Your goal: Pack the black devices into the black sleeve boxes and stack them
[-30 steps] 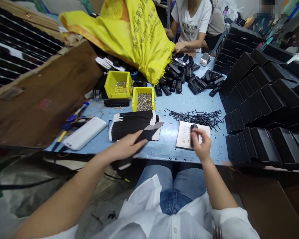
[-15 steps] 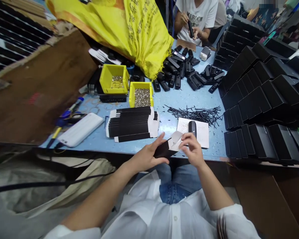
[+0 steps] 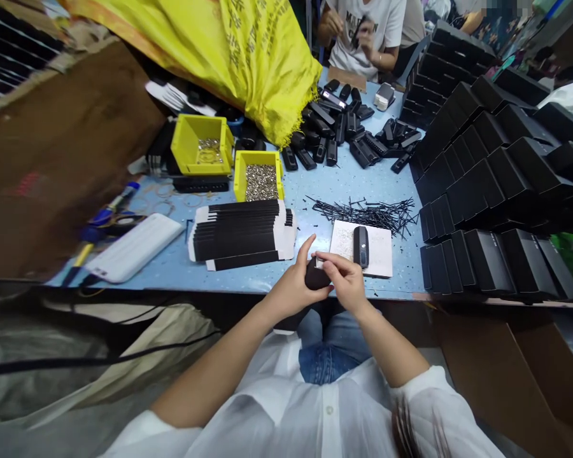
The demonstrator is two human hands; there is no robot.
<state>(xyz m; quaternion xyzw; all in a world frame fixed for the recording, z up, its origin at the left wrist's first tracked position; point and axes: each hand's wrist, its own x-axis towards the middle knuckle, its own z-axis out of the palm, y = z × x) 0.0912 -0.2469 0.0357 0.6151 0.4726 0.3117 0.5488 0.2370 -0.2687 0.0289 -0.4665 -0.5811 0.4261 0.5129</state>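
Observation:
A small black cardboard box is held between my hands just over the table's front edge. My left hand grips its side, thumb below and fingers along the far side. The fingers of my right hand are closed at the box's end, on its white inner flap; the flap is mostly covered by them. Just beyond my right hand, a black oblong device lies on a white pad. Flattened black boxes with white flaps are stacked to the left.
Behind the flat boxes stand a yellow bin of small metal parts and another yellow bin. Thin black sticks lie behind the pad. Stacked black boxes rise at right. A white power bank-like case lies left. A co-worker sits opposite.
The box has turned so its open end is less visible. My right hand has moved left and down onto the end, and the white flap is folded in. The view has shifted slightly.

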